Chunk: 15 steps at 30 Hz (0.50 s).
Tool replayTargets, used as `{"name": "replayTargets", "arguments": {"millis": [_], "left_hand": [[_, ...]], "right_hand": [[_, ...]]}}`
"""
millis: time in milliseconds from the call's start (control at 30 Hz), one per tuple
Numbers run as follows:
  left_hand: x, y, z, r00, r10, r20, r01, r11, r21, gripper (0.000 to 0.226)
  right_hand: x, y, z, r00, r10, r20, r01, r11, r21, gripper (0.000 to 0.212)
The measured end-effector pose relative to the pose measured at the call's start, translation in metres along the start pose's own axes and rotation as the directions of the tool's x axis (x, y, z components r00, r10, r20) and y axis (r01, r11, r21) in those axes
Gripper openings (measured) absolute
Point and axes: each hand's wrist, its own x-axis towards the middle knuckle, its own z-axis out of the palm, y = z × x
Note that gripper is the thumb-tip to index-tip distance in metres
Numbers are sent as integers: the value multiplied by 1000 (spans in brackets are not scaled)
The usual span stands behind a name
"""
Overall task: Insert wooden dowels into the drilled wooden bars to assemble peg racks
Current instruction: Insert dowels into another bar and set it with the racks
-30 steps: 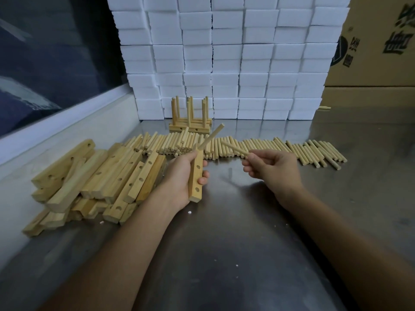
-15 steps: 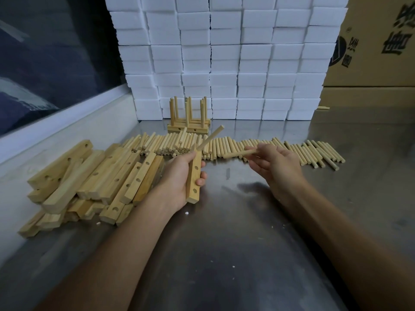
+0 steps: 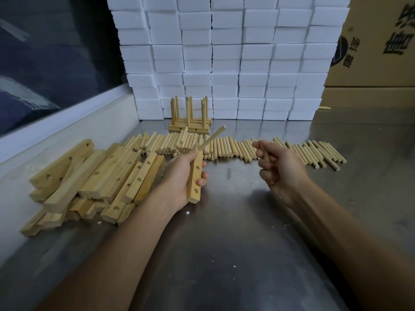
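My left hand [image 3: 183, 173] grips a drilled wooden bar [image 3: 195, 176] held nearly upright, with one dowel [image 3: 212, 138] stuck in its top hole and slanting up to the right. Two empty holes show lower on the bar. To the right, my right hand [image 3: 280, 167] holds a loose dowel [image 3: 268, 163] inside its curled fingers; most of that dowel is hidden by the hand. A long row of loose dowels [image 3: 229, 147] lies across the metal table behind both hands. Drilled bars [image 3: 101, 176] are piled at the left.
Finished peg racks [image 3: 189, 122] stand stacked at the back centre, against a wall of white foam blocks [image 3: 224, 59]. Cardboard boxes [image 3: 377, 46] are at the back right. A raised ledge [image 3: 67, 124] runs along the table's left side.
My right hand turned its dowel from pointing left toward the bar to lying inside the curled fingers, and drew slightly right. The left hand and bar stayed nearly still.
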Motion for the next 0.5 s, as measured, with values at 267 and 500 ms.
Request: {"name": "replayTargets", "arguments": {"millis": [267, 500], "left_hand": [[-1, 0, 1, 1000, 1, 0, -1, 1000, 1, 33], [-1, -1, 3, 1000, 21, 15, -21, 1000, 9, 30]], "right_hand": [[-6, 3, 6, 980, -197, -2, 184, 918, -352, 17], [-18, 19, 28, 837, -407, 364, 533, 461, -710, 25]]}}
